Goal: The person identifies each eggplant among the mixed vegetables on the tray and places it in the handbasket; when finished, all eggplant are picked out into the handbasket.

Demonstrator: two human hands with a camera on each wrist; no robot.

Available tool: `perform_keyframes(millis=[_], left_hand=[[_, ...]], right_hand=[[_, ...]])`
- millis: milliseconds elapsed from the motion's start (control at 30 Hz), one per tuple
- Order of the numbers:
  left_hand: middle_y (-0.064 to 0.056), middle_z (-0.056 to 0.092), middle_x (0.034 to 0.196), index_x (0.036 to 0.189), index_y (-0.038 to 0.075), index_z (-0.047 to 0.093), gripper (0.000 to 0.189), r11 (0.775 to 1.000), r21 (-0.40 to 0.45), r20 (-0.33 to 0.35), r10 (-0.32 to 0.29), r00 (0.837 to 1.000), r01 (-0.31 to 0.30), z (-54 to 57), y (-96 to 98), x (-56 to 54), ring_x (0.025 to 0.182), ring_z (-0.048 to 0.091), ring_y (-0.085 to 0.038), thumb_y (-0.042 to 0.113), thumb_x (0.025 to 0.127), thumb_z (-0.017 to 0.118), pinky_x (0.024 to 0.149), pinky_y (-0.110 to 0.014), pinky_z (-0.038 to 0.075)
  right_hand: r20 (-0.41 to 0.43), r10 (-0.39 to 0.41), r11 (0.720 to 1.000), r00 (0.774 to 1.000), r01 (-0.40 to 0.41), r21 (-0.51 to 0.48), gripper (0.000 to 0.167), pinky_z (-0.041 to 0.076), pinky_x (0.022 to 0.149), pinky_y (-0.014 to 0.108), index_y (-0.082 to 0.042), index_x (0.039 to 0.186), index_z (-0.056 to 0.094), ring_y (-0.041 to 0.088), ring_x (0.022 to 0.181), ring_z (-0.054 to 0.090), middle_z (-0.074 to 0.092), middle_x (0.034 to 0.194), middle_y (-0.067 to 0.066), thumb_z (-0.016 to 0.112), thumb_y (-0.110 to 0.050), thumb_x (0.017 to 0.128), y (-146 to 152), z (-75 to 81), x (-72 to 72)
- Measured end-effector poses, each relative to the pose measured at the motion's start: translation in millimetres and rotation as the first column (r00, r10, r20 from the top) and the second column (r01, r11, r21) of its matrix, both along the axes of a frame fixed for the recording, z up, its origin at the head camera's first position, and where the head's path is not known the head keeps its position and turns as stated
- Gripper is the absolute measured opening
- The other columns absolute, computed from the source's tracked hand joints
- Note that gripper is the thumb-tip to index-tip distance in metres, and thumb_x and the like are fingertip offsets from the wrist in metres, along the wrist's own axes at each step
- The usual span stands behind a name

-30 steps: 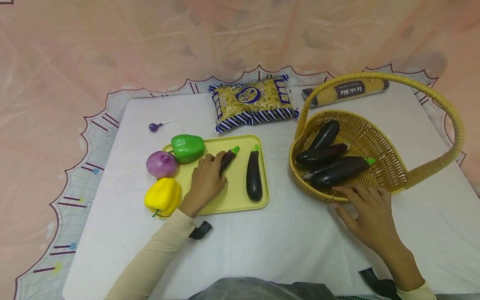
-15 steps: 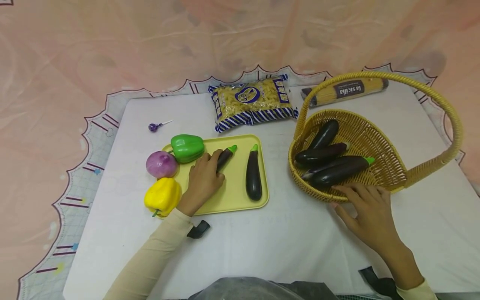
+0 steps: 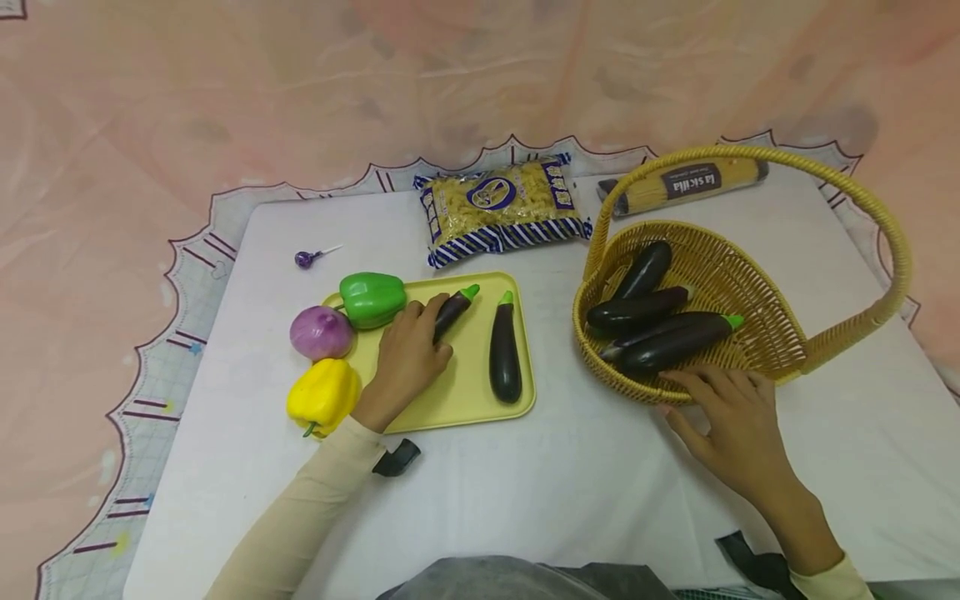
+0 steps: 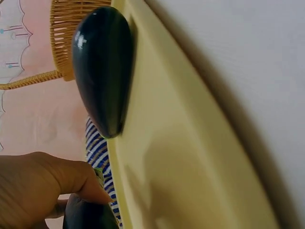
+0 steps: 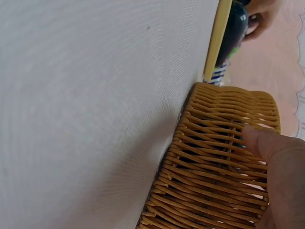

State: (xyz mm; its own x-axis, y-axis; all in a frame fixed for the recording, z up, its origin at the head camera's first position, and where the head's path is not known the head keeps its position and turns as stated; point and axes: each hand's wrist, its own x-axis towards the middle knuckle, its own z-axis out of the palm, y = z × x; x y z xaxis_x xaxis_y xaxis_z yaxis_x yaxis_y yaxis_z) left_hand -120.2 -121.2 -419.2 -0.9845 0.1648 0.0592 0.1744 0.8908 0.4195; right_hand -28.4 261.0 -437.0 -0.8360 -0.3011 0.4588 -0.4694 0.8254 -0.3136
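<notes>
My left hand (image 3: 408, 354) grips a dark eggplant (image 3: 452, 315) with a green stem over the yellow tray (image 3: 465, 408). In the left wrist view the thumb lies against that eggplant (image 4: 88, 213); most of it is hidden by the hand. A second eggplant (image 3: 506, 354) lies along the tray's right side. At the right, my right hand (image 3: 738, 429) holds the front rim of the wicker basket (image 3: 772, 333), its thumb on the outer wall and its fingers over the edge. Several eggplants (image 3: 667, 346) lie inside the basket.
A green bell pepper (image 3: 372, 300), purple onion (image 3: 321, 332) and yellow bell pepper (image 3: 324, 397) sit at the tray's left side. Behind are a pasta bag (image 3: 498, 208), a spaghetti pack (image 3: 686, 185) and a lollipop (image 3: 306, 259). The basket's tall handle (image 3: 840, 179) arches upward.
My left hand, with the eggplant in its grip, has shifted very slightly left. The right hand stays at the basket rim, and the head view has moved a little.
</notes>
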Motion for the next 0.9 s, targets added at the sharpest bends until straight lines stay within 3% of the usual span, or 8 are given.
perform_keyframes(millis=[667, 900], left_hand=[[-0.014, 0.058, 0.105, 0.143, 0.014, 0.047, 0.066, 0.987, 0.01, -0.044, -0.161, 0.986, 0.162, 26.2, 27.1, 0.6, 0.086, 0.052, -0.029, 0.008, 0.081, 0.069, 0.072, -0.041, 0.041], [-0.01, 0.058, 0.104, 0.144, 0.015, 0.047, 0.067, 0.982, 0.01, -0.02, -0.191, 0.981, 0.191, 34.1, 42.9, -1.4, 0.087, 0.051, -0.026, 0.01, 0.082, 0.07, 0.072, -0.039, 0.041]], right_hand=[[-0.009, -0.003, 1.0, 1.0, 0.003, -0.001, 0.058, 0.027, 0.082, 0.054, -0.008, 0.107, 0.069, 0.032, 0.084, 0.051, 0.064, 0.094, 0.012, 0.043, -0.058, 0.097, -1.2, 0.0, -0.1], [-0.005, -0.001, 1.0, 1.0, 0.001, -0.002, 0.058, 0.027, 0.082, 0.054, -0.008, 0.108, 0.069, 0.031, 0.085, 0.051, 0.064, 0.095, 0.013, 0.043, -0.058, 0.097, -0.7, 0.4, 0.2]])
